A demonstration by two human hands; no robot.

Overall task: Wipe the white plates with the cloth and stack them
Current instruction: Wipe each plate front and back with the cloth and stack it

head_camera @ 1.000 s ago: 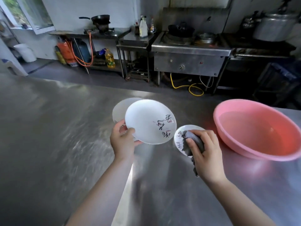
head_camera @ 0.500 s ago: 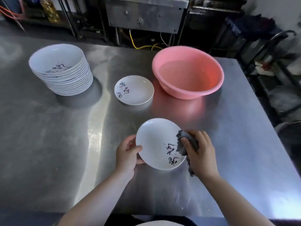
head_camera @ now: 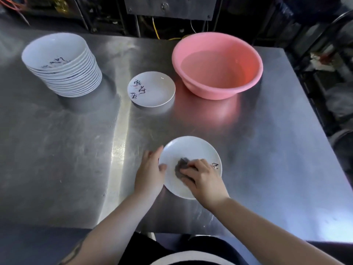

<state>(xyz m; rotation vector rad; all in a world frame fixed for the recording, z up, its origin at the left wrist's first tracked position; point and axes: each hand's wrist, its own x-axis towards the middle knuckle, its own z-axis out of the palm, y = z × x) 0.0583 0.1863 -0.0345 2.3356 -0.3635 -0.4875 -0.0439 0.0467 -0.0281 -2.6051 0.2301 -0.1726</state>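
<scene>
A white plate with dark painted characters is held just above the steel table near its front edge. My left hand grips the plate's left rim, thumb on the inside. My right hand presses a grey cloth onto the plate's middle, fingers curled over it. A single white plate lies flat farther back at the centre. A tall stack of white plates stands at the back left.
A pink plastic basin holding water sits at the back right, close to the single plate. The table's right edge drops to dark clutter. Steel kitchen units and cables lie beyond the far edge.
The plate came down from in front of me to low over the table's front. My right hand moved the cloth from the plate's right rim to its middle.
</scene>
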